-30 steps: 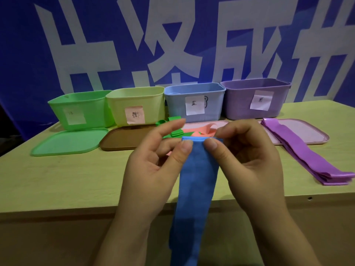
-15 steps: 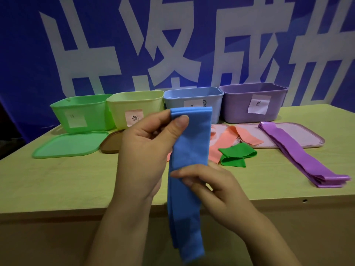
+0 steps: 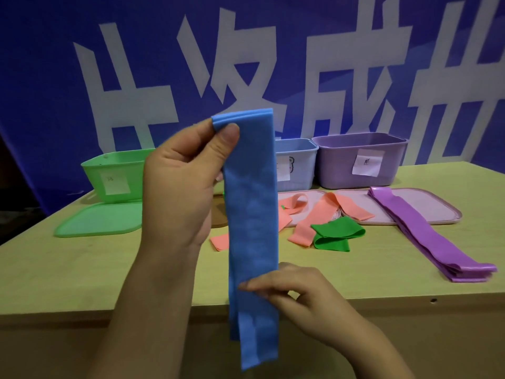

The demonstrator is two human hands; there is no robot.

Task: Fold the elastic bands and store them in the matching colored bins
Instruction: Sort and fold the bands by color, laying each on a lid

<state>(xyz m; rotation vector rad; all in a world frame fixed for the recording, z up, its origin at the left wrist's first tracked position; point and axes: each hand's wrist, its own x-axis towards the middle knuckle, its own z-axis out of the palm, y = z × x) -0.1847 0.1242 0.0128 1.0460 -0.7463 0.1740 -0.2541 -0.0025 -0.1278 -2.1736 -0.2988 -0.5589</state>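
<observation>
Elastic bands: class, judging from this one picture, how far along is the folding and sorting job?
Done: nothing visibly stored; bin interiors are hidden. In hand: the blue band hangs pinched at its top by the left hand, the right hand pinching lower down. Left: the pink bands, green band and purple bands lie loose on the table.

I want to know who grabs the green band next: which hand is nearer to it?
Right. The right hand sits just in front of the green band, pinching the blue band low; the left hand grips its top, farther left.
</observation>
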